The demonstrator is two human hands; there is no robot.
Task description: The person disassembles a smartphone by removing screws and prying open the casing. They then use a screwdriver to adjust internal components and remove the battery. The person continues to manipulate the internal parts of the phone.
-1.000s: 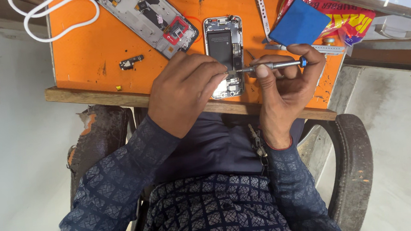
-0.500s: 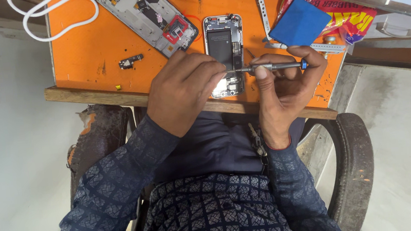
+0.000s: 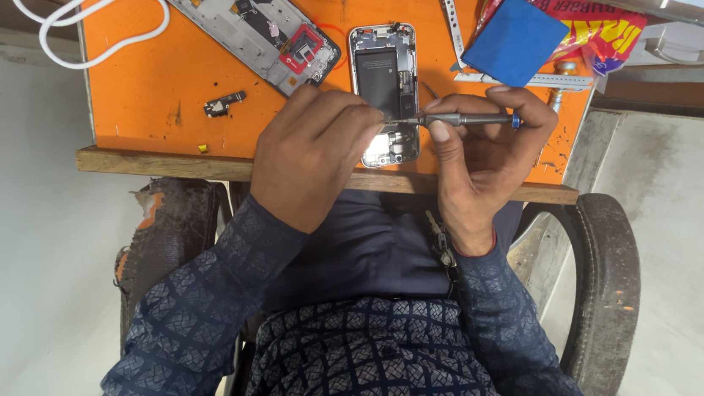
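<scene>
Screwdriver (image 3: 468, 118) pinched in your right hand (image 3: 484, 157), tip at the open phone (image 3: 388, 93) on the orange desk (image 3: 156, 88); left hand (image 3: 310, 155) closed, bracing phone. Keep the driver steady, press lightly.

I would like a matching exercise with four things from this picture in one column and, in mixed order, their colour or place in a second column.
1. screwdriver
2. cable
3. opened phone
4. square pad

a. white, far left corner of the table
b. blue, on a red packet
c. held in the right hand
d. under the left hand fingers

Pairs: 1-c, 2-a, 3-d, 4-b
</scene>
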